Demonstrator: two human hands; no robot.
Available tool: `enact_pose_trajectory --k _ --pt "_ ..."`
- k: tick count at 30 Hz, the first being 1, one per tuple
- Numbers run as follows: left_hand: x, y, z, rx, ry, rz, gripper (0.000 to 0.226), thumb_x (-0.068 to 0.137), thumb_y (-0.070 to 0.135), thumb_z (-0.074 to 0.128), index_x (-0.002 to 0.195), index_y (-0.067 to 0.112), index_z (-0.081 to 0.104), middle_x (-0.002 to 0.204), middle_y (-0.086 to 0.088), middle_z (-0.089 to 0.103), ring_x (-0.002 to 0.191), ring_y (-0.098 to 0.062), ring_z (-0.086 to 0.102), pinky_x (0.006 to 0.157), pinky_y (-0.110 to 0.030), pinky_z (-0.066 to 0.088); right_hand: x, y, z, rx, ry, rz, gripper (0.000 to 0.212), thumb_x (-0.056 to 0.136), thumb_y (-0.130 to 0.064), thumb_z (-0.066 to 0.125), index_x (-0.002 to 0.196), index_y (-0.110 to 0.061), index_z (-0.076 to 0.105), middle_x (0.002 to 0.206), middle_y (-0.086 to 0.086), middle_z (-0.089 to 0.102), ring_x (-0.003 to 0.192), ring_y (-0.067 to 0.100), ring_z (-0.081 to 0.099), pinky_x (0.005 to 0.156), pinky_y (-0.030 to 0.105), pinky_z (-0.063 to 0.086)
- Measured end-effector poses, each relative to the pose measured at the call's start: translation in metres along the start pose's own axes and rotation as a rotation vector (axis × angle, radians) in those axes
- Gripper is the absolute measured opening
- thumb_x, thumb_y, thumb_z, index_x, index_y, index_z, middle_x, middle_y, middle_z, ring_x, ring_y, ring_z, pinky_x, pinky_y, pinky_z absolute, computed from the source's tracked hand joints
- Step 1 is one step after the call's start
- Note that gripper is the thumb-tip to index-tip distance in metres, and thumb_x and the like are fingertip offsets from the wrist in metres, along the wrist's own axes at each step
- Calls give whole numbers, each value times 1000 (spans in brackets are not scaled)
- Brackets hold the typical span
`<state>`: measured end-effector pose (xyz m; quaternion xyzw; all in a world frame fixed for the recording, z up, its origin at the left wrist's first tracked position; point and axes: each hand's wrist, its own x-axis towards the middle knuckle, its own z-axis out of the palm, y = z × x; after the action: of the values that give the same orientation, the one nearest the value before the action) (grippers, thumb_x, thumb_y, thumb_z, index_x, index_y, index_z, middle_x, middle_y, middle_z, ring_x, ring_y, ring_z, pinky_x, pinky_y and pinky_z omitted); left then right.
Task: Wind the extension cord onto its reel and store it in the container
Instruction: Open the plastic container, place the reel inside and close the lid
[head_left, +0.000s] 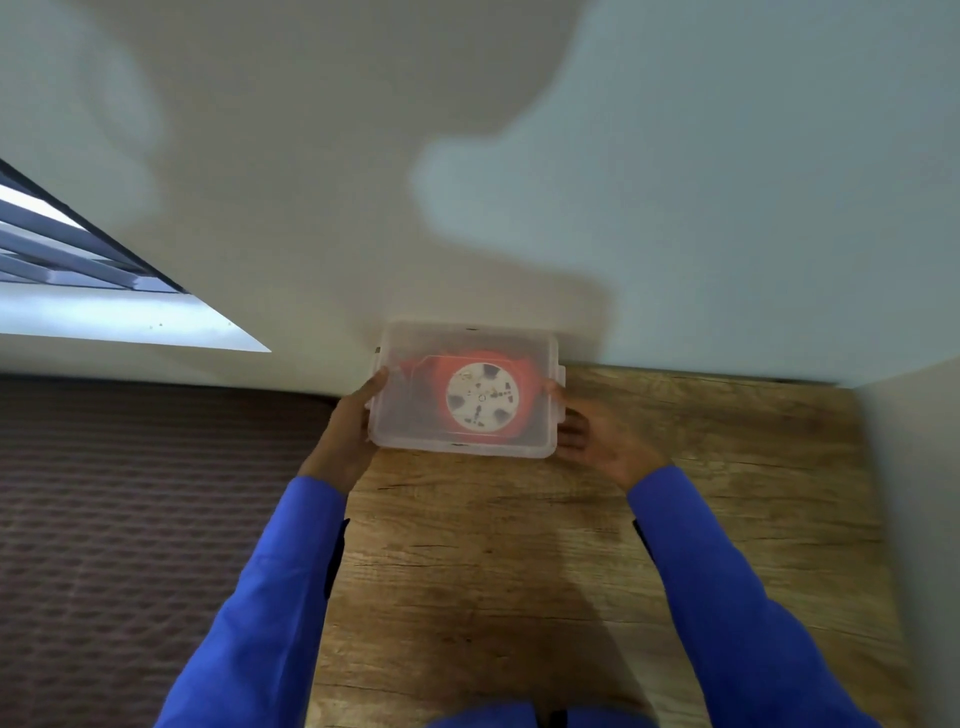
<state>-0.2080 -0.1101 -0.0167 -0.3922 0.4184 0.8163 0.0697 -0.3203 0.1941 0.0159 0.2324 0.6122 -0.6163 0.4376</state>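
Observation:
A clear plastic container (540, 358) with its lid on stands on the wooden table, pushed against the wall. Inside it, seen through the lid, lies the orange cord reel (522, 387) with a white round socket face. My left hand (353, 421) is pressed flat against the container's left side. At the right side, my right hand (597, 436) touches the container's edge by the latch, fingers loosely spread. Both arms wear blue sleeves.
The wooden table (519, 545) runs from the wall toward me. A dark patterned mattress (130, 519) lies to the left of it. A white wall rises behind the container and another wall bounds the table on the right. A window (78, 270) is at the upper left.

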Motion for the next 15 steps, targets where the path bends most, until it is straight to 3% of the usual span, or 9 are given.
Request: enact_pose_trajectory --k 2,4,5,7,9,11,13,15 --pt "2 -3 -7 -57 2 -8 46 107 42 68 144 15 72 141 -18 76 124 -33 76 99 -46 63 4 -3 5 28 21 -43 59 79 -40 91 126 -9 74 125 18 78 107 31 76 90 44 65" --pt "1 -3 -17 -114 -44 -20 47 107 39 67 147 15 70 143 -18 74 126 -35 74 110 -51 57 7 -9 15 -20 65 -82 52 80 -35 93 122 -9 77 122 17 80 111 33 76 97 48 64" --pt "0 -2 -22 -134 -48 -23 47 106 37 68 148 16 69 143 -18 75 127 -36 73 112 -53 55 8 -11 20 -60 90 -98 46 82 -32 92 119 -9 78 119 17 81 111 34 77 100 49 63" --pt "-4 1 -29 -102 44 24 41 103 32 74 142 17 74 136 -16 79 124 -39 75 105 -53 61 7 -13 32 -170 151 -163 31 88 -27 89 112 -9 80 109 15 83 105 34 79 90 46 67" --pt "-10 6 -31 176 243 197 23 101 33 79 120 21 83 115 -7 86 112 -36 80 88 -40 67 1 -15 42 -342 243 -288 20 93 -25 84 102 -8 82 96 10 84 93 31 82 74 40 69" --pt "-10 8 -29 574 437 410 18 100 38 80 100 21 85 90 -4 84 94 -32 81 77 -30 62 -7 -14 51 -595 359 -433 25 96 -26 79 94 -1 82 84 13 83 75 29 80 66 39 68" --pt "-9 10 -22 942 588 564 32 102 42 78 100 11 85 76 -4 74 75 -31 73 70 -34 59 -11 -10 62 -905 496 -532 34 101 -26 72 84 2 78 74 14 77 60 26 69 55 32 57" --pt "-10 9 -13 1113 686 624 38 105 44 74 106 7 85 78 -7 69 72 -31 68 71 -42 59 -14 -7 72 -1105 597 -565 36 106 -27 63 83 -1 75 73 11 72 63 24 66 55 32 50"
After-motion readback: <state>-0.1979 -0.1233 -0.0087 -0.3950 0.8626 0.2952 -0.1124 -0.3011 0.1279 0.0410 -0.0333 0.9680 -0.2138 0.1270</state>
